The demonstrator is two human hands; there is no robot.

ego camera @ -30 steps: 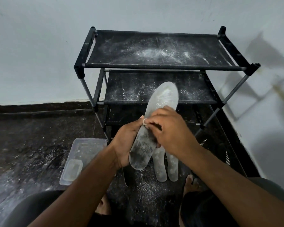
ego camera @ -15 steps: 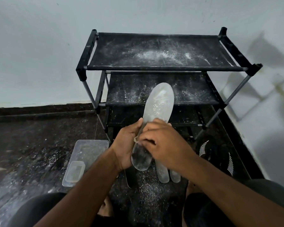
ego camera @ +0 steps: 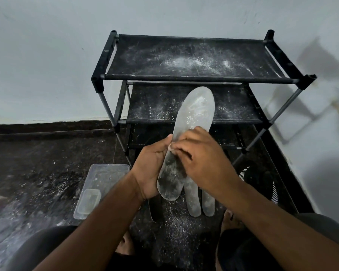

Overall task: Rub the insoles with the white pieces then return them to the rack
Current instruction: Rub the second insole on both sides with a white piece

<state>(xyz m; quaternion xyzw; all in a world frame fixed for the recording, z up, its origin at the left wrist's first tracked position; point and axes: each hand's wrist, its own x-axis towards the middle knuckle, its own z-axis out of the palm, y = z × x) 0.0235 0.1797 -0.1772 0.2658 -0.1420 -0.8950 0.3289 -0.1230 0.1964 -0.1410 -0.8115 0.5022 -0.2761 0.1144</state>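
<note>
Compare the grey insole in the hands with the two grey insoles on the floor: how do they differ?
The held grey insole is raised and tilted toward the black rack; the two floor insoles lie flat, side by side. The left hand grips the held one while the right hand presses on it; the floor pair are untouched and partly hidden. All are dusted with white powder.

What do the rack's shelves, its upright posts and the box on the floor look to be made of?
Black rack shelves: apparently fabric stretched between bars, matte, dusted with white powder. Grey upright posts: likely metal tube, with a dull sheen. Black corner joints: probably plastic. Clear rectangular box on the floor: see-through plastic, rounded corners, powder-smeared.
</note>
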